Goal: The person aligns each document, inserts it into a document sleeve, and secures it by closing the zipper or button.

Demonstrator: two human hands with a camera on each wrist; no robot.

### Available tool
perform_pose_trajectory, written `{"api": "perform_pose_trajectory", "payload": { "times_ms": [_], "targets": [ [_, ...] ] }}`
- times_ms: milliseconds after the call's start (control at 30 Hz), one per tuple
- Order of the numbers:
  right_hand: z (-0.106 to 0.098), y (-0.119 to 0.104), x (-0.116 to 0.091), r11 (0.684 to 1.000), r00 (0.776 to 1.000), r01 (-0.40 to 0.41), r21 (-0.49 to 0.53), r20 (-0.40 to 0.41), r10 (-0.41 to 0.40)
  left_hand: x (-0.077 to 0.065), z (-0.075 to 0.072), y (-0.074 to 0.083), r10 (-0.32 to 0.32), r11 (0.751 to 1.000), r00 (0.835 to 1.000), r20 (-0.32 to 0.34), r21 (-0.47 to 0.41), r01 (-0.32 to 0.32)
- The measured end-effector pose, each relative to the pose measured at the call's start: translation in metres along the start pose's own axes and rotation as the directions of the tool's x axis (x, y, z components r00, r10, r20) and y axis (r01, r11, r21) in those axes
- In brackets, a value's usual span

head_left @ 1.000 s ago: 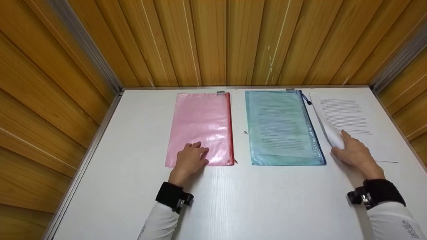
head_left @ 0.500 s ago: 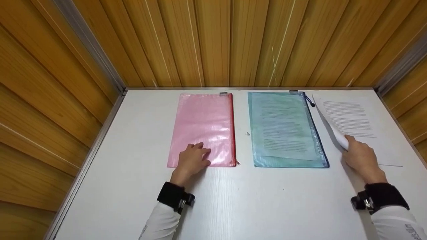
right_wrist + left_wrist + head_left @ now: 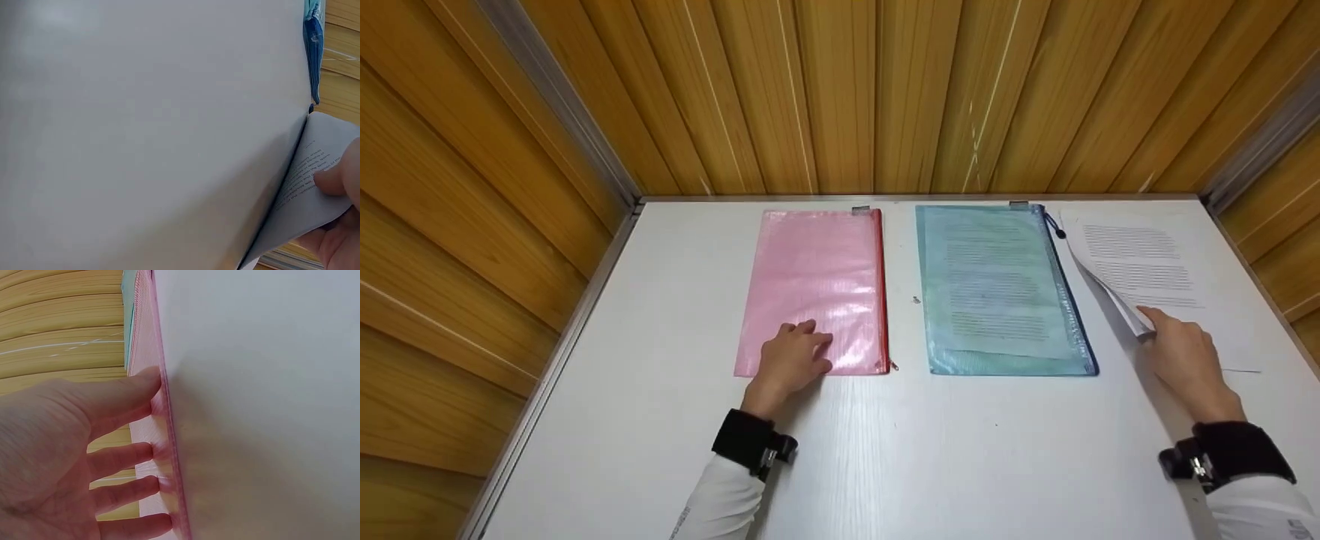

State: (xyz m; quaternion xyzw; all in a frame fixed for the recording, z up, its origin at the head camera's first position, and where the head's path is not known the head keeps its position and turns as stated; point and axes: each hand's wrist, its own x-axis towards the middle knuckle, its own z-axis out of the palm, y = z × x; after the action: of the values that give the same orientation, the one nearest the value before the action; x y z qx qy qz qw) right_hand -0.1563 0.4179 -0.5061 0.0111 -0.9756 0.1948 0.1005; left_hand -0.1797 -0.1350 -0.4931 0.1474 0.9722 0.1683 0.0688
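My left hand (image 3: 791,356) rests on the lower part of a pink zip document pouch (image 3: 817,277), fingers spread. In the left wrist view the thumb (image 3: 132,391) and fingertips touch the pouch near its edge. On the right, my right hand (image 3: 1185,356) pinches the lower left corner of printed paper (image 3: 1136,259). That left edge is bent up off the table, and the right wrist view shows print on the lifted underside. How many sheets are held I cannot tell. Between the hands lies a blue zip document pouch (image 3: 997,292) with a printed page visible inside.
The white table (image 3: 922,465) ends at wood-patterned walls (image 3: 840,97) behind and at both sides. A dark zip pull (image 3: 1060,233) from the blue pouch lies close to the paper's upper left corner.
My right hand has moved a little right and toward me, and the paper's lifted edge looks less rolled. The left hand and both pouches stay in place.
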Motion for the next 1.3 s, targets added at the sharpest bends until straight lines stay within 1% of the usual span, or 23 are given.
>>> {"api": "perform_pose_trajectory", "payload": {
  "times_ms": [67,167,267,400,567,733,867,900,1000,1100,1133,1300],
  "targets": [
    [0.001,-0.001,0.000,1.000,0.999,0.001,0.006,-0.038,-0.001,0.000,0.000,0.000,0.003,1.000,1.000,-0.001,0.005,-0.003],
    [0.001,-0.006,0.001,1.000,0.995,-0.021,0.021,-0.098,0.022,0.000,0.000,0.000,0.002,1.000,1.000,0.006,0.002,-0.002],
    [0.001,-0.012,0.002,0.997,0.985,-0.056,0.043,-0.158,0.062,0.000,-0.001,0.001,-0.007,1.000,1.000,0.014,-0.004,0.007],
    [-0.001,-0.019,0.002,0.991,0.971,-0.104,0.087,-0.207,0.120,0.000,-0.003,0.002,-0.018,1.000,0.999,0.026,-0.018,0.019],
    [-0.001,-0.030,0.002,0.981,0.955,-0.122,0.149,-0.253,0.157,0.001,-0.001,0.001,-0.023,0.999,0.999,0.031,-0.025,0.024],
    [-0.001,-0.046,0.004,0.975,0.954,-0.120,0.187,-0.250,0.166,0.000,0.000,0.003,-0.022,0.999,1.000,0.018,-0.041,0.022],
    [0.000,-0.061,0.004,0.974,0.953,-0.102,0.200,-0.262,0.153,-0.001,-0.003,0.008,-0.013,0.996,1.000,-0.002,-0.088,0.013],
    [0.001,-0.065,0.004,0.975,0.951,-0.094,0.203,-0.271,0.148,0.003,0.005,0.002,0.006,0.995,1.000,-0.027,-0.096,-0.009],
    [0.004,-0.079,0.004,0.971,0.948,-0.073,0.228,-0.287,0.138,0.002,0.005,0.005,0.031,0.989,0.997,-0.070,-0.142,-0.041],
    [0.007,-0.092,0.003,0.970,0.942,-0.031,0.239,-0.317,0.108,0.003,0.007,0.008,0.057,0.979,0.992,-0.112,-0.188,-0.078],
    [0.008,-0.097,0.003,0.970,0.941,-0.015,0.244,-0.326,0.096,0.000,-0.001,0.017,0.046,0.974,0.994,-0.103,-0.216,-0.068],
    [0.016,-0.119,0.002,0.967,0.932,0.071,0.243,-0.361,0.023,0.004,0.002,0.023,0.057,0.961,0.990,-0.129,-0.260,-0.089]
  ]
}}
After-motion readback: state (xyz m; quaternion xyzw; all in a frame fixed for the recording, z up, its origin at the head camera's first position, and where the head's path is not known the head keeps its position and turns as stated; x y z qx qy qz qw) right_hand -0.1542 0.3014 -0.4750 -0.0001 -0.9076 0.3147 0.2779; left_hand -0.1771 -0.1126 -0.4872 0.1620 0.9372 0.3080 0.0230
